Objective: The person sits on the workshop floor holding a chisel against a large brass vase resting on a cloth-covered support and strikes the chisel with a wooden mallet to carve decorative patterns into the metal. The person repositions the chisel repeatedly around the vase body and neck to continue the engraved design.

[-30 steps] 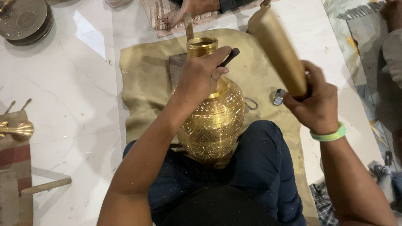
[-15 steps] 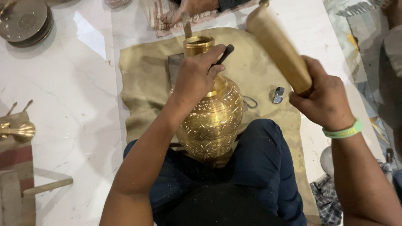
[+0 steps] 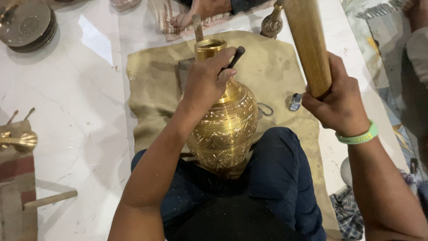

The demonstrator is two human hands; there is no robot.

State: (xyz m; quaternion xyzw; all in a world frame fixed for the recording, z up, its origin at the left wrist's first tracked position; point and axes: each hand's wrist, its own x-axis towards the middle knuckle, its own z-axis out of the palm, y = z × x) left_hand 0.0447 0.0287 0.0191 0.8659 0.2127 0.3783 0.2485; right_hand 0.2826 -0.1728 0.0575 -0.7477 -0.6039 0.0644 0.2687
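An engraved brass vase (image 3: 227, 129) lies tilted between my knees, its neck pointing away from me. My left hand (image 3: 206, 82) rests on the vase's shoulder and grips a dark punch tool (image 3: 235, 57) whose tip is hidden under my fingers. My right hand (image 3: 339, 102), with a green wristband, holds a thick wooden mallet (image 3: 308, 44) raised upright to the right of the vase. The mallet's top runs out of the frame.
A tan cloth (image 3: 151, 80) covers the marble floor under the vase. A small metal piece (image 3: 295, 101) lies on it. Another person's foot (image 3: 196, 13) and a small brass pot (image 3: 272, 24) are at the far edge. Stacked brass plates (image 3: 26, 24) sit far left.
My right hand has lifted the mallet from a leftward tilt to nearly upright. My left hand stays on the vase with the punch.
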